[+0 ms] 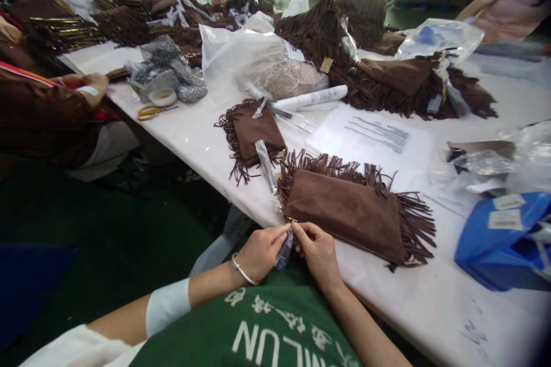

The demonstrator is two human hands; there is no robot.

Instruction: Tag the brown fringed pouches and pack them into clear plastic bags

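Observation:
A brown fringed pouch lies on the white table, its zipper edge towards me. My left hand and my right hand meet at the pouch's near left corner. The fingers of both are pinched together around the zipper end, where a small plastic-wrapped piece hangs between them. What exactly each fingertip holds is too small to tell. Beyond them, a smaller brown fringed pouch rests near the table edge, with a plastic-wrapped strip beside it.
A blue bin stands at the right. Printed sheets and a white roll lie behind the pouches. Yellow-handled scissors and tape are at the left. Brown fringed goods pile up farther back; other people are around the table.

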